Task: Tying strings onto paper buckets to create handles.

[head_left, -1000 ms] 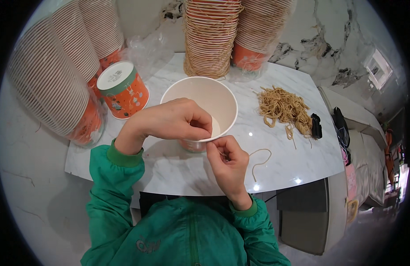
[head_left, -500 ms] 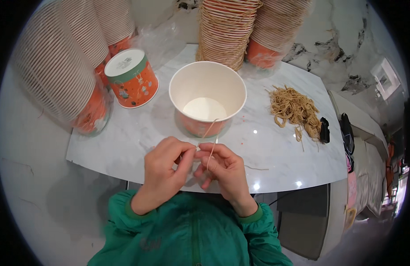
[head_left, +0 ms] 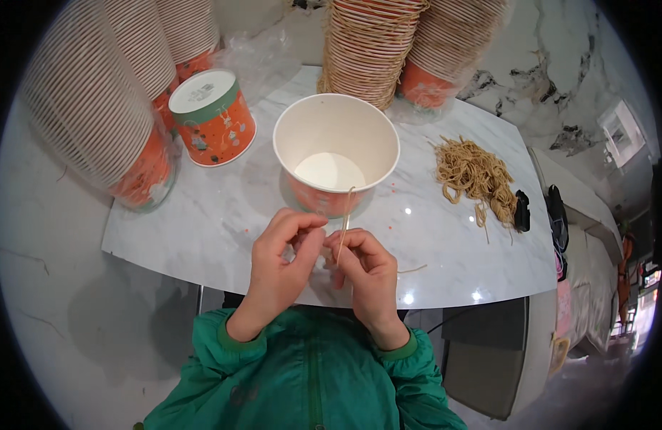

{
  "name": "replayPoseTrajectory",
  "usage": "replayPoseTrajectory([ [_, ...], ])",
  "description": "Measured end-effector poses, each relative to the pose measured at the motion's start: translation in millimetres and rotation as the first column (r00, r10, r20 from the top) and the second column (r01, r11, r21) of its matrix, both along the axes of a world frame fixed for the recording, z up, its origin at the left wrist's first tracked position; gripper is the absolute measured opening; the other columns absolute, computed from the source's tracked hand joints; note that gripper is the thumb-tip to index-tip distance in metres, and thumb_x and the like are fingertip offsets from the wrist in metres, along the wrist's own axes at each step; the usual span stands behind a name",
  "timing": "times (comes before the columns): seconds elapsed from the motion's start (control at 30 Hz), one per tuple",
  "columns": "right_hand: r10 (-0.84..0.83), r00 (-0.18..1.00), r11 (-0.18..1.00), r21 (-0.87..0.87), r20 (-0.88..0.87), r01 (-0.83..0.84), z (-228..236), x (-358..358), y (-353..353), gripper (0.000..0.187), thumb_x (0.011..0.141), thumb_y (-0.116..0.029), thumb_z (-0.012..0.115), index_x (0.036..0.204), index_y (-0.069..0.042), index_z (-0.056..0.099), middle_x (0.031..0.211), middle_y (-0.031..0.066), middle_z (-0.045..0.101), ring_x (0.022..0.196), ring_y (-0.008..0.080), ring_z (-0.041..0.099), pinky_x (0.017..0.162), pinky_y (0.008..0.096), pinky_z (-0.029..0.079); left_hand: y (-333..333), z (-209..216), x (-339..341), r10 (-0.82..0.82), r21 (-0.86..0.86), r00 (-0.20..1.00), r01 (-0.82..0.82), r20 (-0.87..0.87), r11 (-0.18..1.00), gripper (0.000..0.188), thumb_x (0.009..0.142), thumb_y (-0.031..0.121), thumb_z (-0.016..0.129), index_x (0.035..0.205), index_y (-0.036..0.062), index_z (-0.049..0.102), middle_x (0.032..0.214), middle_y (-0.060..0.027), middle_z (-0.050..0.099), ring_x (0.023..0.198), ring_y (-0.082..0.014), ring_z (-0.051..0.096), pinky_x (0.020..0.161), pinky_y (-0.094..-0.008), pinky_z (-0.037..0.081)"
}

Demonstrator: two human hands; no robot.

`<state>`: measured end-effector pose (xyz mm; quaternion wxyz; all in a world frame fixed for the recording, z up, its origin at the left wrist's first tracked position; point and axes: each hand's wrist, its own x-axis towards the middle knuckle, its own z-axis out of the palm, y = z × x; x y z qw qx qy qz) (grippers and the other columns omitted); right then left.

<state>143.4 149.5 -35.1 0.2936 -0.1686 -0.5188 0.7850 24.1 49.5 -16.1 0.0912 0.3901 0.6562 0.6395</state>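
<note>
A paper bucket (head_left: 337, 132) stands upright in front of me, open at the top, white inside and orange outside. From its near rim a thin strand of tan twine (head_left: 347, 215) hangs down to my right hand (head_left: 370, 269). The right thumb and forefinger are pinched on the twine, and a loose end of twine (head_left: 413, 269) sticks out to the right of that hand. Close beside it, my left hand (head_left: 282, 251) has its thumb and fingers curled together near the strand. Whatever is between its fingertips is too small to make out.
A heap of tan twine (head_left: 476, 175) lies on the right of the marble table (head_left: 202, 236), beside a black clip-like object (head_left: 522, 211). An upside-down orange bucket (head_left: 215, 129) sits left. Tall stacks of buckets stand at the left (head_left: 87, 100) and back; one back stack (head_left: 374, 54) has twine on it.
Both hands have shifted slightly; the left hand has moved right and up, with its fingertips lifted a little. The twine between bucket and right hand hangs straighter.
</note>
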Motion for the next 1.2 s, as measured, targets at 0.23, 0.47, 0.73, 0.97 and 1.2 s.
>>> replayPoseTrajectory([
  [0.23, 0.052, 0.989, 0.997, 0.052, 0.136, -0.06, 9.8, 4.4, -2.7, 0.011, 0.104, -0.008, 0.062, 0.11, 0.001, 0.063, 0.096, 0.0032, 0.071, 0.084, 0.0068, 0.066, 0.063, 0.0206, 0.049, 12.0, 6.2, -2.8, -0.244, 0.075, 0.926, 0.233, 0.287, 0.97, 0.013, 0.093, 0.002, 0.071, 0.106, 0.0009, 0.069, 0.097, 0.0001, 0.06, 0.08, -0.0072, 0.058, 0.072, -0.0229, 0.048],
  [0.47, -0.127, 0.98, 0.966, 0.245, 0.153, 0.087, 0.1, 7.2, -3.1, 0.008, 0.101, -0.003, 0.066, 0.106, 0.001, 0.062, 0.089, 0.0011, 0.068, 0.079, 0.0049, 0.063, 0.067, 0.0186, 0.049, 6.4, -7.8, 2.7, -0.257, 0.07, 0.915, 0.247, 0.313, 0.966, 0.01, 0.092, -0.001, 0.072, 0.099, 0.0015, 0.065, 0.098, -0.0008, 0.065, 0.088, -0.0076, 0.059, 0.077, -0.0245, 0.049],
  [0.73, -0.263, 0.964, 0.906, 0.352, 0.034, 0.235, 2.9, 16.2, -6.4, 0.028, 0.099, 0.002, 0.065, 0.124, -0.001, 0.053, 0.094, 0.001, 0.063, 0.08, 0.0041, 0.06, 0.063, 0.0189, 0.048, 7.4, -0.4, 5.4, -0.329, 0.32, 0.636, 0.134, 0.698, 0.938, 0.009, 0.096, 0.002, 0.07, 0.099, 0.0035, 0.062, 0.094, -0.0036, 0.068, 0.081, -0.0088, 0.063, 0.071, -0.0246, 0.052],
  [0.97, -0.221, 0.971, 0.936, 0.26, -0.091, 0.238, 0.4, 8.2, -17.1, 0.021, 0.098, 0.005, 0.067, 0.118, 0.003, 0.065, 0.112, 0.0078, 0.057, 0.086, 0.0118, 0.066, 0.069, 0.0232, 0.054, 7.9, -4.1, 12.0, -0.499, 0.49, 0.302, 0.113, 0.812, 0.865, 0.005, 0.1, 0.005, 0.066, 0.1, 0.0061, 0.061, 0.095, -0.0052, 0.069, 0.079, -0.0113, 0.064, 0.072, -0.0261, 0.053],
  [1.2, -0.286, 0.927, 0.753, 0.542, -0.242, 0.374, -3.4, -6.8, -13.0, 0.02, 0.093, 0.01, 0.07, 0.112, 0.003, 0.071, 0.105, 0.0092, 0.059, 0.082, 0.0134, 0.064, 0.066, 0.0239, 0.052, 2.2, -2.4, 16.6, -0.448, 0.442, 0.324, 0.095, 0.833, 0.892, 0.005, 0.1, 0.006, 0.066, 0.102, 0.005, 0.061, 0.096, -0.004, 0.069, 0.081, -0.0112, 0.066, 0.073, -0.0258, 0.053],
])
